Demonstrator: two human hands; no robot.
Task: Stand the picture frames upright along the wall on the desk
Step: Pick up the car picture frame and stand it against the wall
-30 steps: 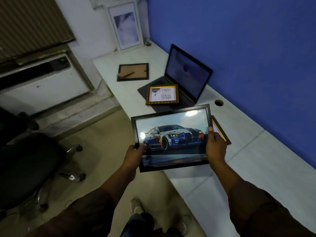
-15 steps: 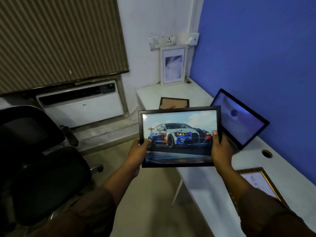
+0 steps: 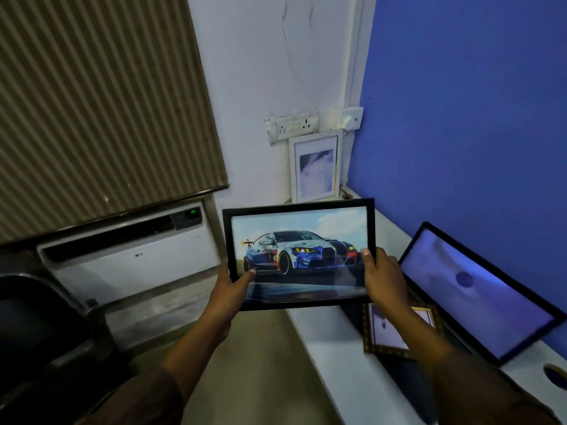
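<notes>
I hold a black-framed car picture (image 3: 299,253) up in the air in front of me, face towards me. My left hand (image 3: 233,285) grips its lower left edge and my right hand (image 3: 383,279) grips its right edge. Behind it, a white-framed picture (image 3: 316,165) stands upright against the white end wall on the white desk (image 3: 331,348). A gold-framed picture (image 3: 399,329) lies flat on the laptop's keyboard, partly hidden by my right forearm.
An open laptop (image 3: 478,289) sits on the desk by the blue wall (image 3: 460,118). A cable hole (image 3: 555,375) is in the desk at the lower right. Wall sockets (image 3: 294,125) hang above the white frame. An air conditioner (image 3: 129,256) and a black chair (image 3: 36,332) are on the left.
My view has swung up and towards the end wall. The car picture, held in both hands, has moved along the desk closer to the white-framed picture.
</notes>
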